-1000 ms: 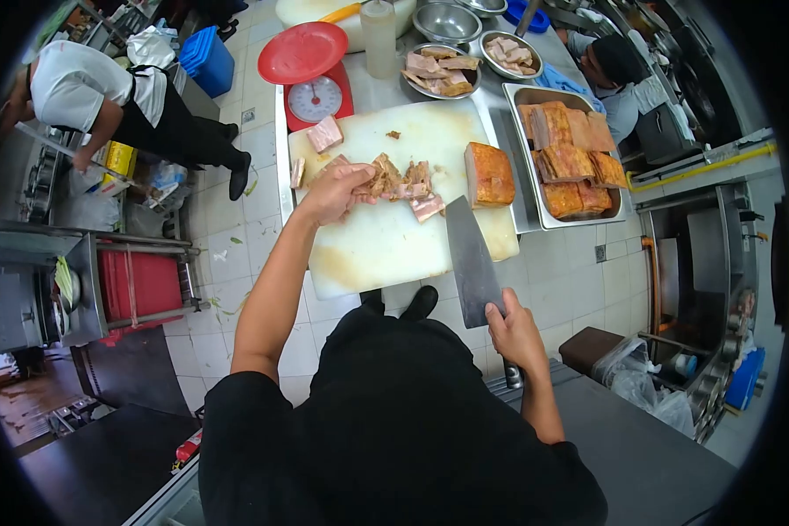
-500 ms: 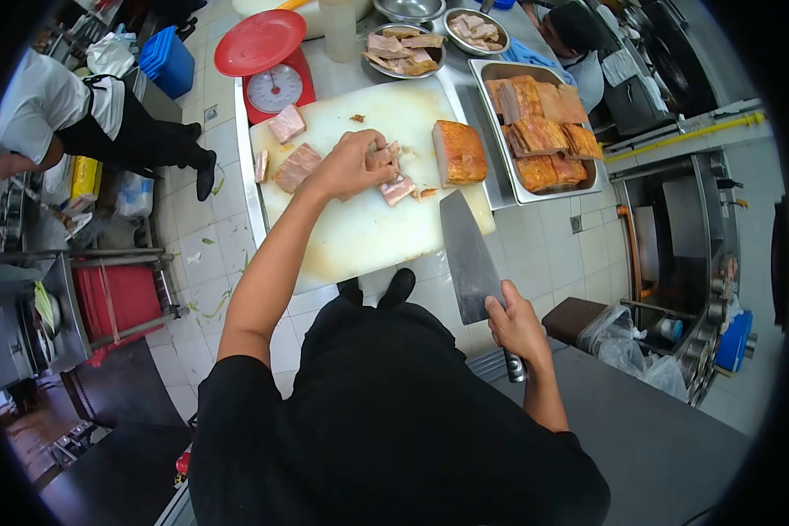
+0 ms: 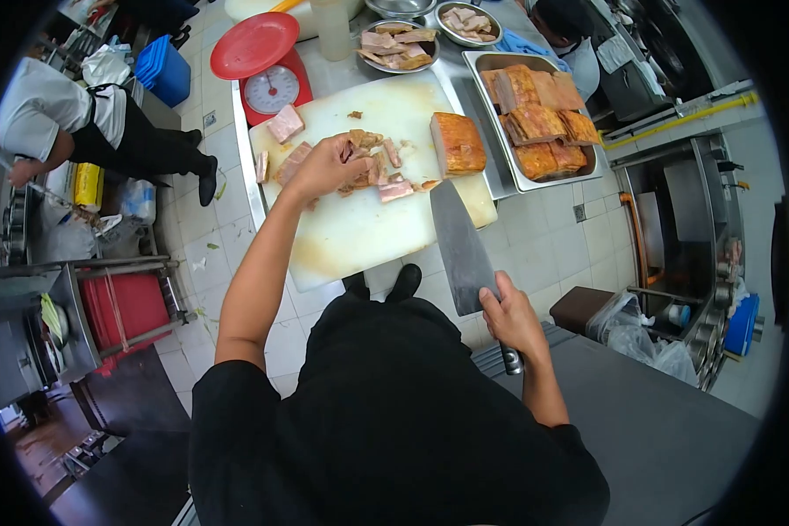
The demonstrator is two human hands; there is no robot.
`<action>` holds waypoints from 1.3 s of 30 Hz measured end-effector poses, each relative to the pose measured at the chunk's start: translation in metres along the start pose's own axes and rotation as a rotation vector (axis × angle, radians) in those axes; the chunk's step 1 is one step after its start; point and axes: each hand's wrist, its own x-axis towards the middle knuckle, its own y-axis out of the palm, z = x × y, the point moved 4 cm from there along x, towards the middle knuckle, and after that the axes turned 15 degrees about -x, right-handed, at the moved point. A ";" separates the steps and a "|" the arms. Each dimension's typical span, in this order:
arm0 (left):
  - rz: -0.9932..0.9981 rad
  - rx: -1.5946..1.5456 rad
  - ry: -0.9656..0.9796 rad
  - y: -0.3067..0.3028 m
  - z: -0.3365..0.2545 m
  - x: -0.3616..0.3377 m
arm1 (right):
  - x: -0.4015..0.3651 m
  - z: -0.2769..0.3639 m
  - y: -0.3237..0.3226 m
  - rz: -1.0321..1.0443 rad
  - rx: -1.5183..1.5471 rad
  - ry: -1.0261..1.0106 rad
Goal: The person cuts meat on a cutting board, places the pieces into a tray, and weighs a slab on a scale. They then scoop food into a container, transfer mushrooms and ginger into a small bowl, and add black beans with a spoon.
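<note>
My right hand (image 3: 512,319) grips the handle of a broad cleaver (image 3: 458,250), its blade held over the front right edge of the white cutting board (image 3: 368,241). My left hand (image 3: 323,168) is over the board, fingers curled closed around pieces of roast pork (image 3: 366,140); the fingertips are partly hidden. Cut pork pieces (image 3: 396,189) lie scattered just right of it. A larger block of roast pork (image 3: 457,145) with browned skin rests at the board's right side. Another pork chunk (image 3: 286,124) sits near the far left corner.
A red dial scale (image 3: 273,90) stands behind the board. Metal bowls of cut pork (image 3: 400,47) are at the back. To the right, a steel tray (image 3: 537,186) holds several roast pork slabs. Another person (image 3: 70,114) in a white shirt works at the left.
My left hand has shifted slightly left and down, uncovering more loose pork pieces. The cleaver, still in my right hand, has moved a little left and toward the board.
</note>
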 end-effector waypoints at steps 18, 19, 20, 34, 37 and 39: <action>-0.657 0.217 0.410 -0.051 0.014 -0.006 | 0.039 0.086 0.022 -0.080 -0.577 -0.261; -0.627 0.136 0.376 -0.053 0.020 -0.003 | 0.046 0.080 0.034 -0.049 -0.626 -0.253; -0.606 0.052 0.355 -0.056 0.023 0.004 | 0.059 0.074 0.039 -0.027 -0.683 -0.258; -0.164 0.562 0.495 0.022 0.006 0.054 | -0.006 -0.025 0.021 0.210 0.450 0.276; 0.201 0.583 0.167 0.036 0.002 0.045 | -0.004 -0.045 0.036 0.196 0.574 0.254; 0.037 0.629 0.369 0.032 -0.002 0.040 | 0.001 -0.044 0.044 0.199 0.618 0.241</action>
